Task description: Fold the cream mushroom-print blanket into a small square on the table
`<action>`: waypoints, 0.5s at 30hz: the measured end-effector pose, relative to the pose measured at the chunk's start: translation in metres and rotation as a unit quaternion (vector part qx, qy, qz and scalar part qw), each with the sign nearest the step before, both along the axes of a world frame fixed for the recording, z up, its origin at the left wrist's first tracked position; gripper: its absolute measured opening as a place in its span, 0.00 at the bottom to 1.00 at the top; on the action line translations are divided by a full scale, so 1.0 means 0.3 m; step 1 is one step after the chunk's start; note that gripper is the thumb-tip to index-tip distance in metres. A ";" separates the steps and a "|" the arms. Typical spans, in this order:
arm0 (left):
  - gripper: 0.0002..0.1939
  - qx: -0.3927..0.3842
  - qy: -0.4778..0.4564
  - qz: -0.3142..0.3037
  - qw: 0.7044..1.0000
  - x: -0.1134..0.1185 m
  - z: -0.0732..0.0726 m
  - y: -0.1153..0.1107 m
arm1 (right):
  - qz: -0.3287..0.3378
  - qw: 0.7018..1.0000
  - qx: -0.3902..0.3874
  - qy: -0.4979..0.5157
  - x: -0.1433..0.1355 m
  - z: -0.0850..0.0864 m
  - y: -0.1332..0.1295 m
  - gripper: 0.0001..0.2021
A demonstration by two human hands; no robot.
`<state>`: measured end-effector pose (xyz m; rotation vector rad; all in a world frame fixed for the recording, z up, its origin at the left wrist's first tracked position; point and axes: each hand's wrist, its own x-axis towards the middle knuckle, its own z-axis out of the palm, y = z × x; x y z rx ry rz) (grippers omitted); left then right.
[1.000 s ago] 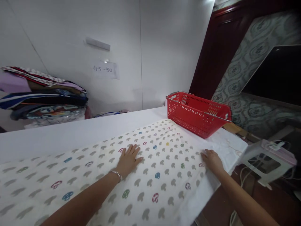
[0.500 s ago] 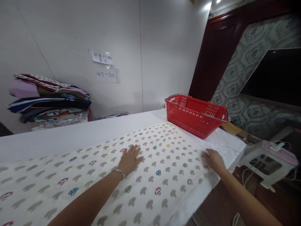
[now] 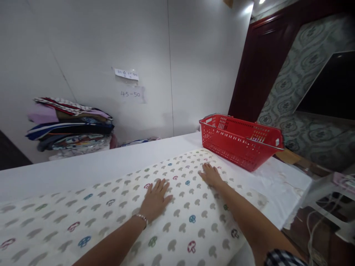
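A white cloth (image 3: 177, 207) printed with grey and coloured mushrooms lies spread over the white table (image 3: 119, 162). My left hand (image 3: 155, 199), with a bracelet at the wrist, rests flat on the middle of the cloth, fingers spread. Farther right, my right hand (image 3: 212, 175) lies palm down on the cloth near its far right corner, fingers stretched out. Neither hand holds anything. Just beyond my right hand stands a red plastic basket (image 3: 238, 147) with metal handles. My right forearm covers part of the cloth's right side.
A pile of folded clothes (image 3: 72, 127) stands at the back left against the white wall (image 3: 133, 33). Paper signs (image 3: 130, 94) are taped above it. Right of the table are a white and pink stool (image 3: 344, 207), loose cables and a dark screen (image 3: 330, 88).
My right hand has moved from the cloth's right edge inward and away from me, towards the basket. My left hand stays on the same part of the cloth. The view has shifted slightly.
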<state>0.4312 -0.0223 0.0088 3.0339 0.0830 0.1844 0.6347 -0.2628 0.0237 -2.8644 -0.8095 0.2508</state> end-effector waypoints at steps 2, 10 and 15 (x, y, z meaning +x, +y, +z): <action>0.31 0.005 -0.008 -0.001 1.000 0.000 -0.010 0.005 | 0.005 1.000 0.006 0.002 0.020 -0.011 -0.014 0.31; 0.30 0.014 -0.034 -0.009 0.999 0.003 -0.047 0.017 | -0.072 0.997 -0.034 0.020 0.070 -0.002 -0.087 0.32; 0.29 0.011 -0.039 -0.010 0.999 -0.004 -0.039 0.010 | -0.072 0.996 0.007 -0.044 0.103 -0.001 -0.041 0.31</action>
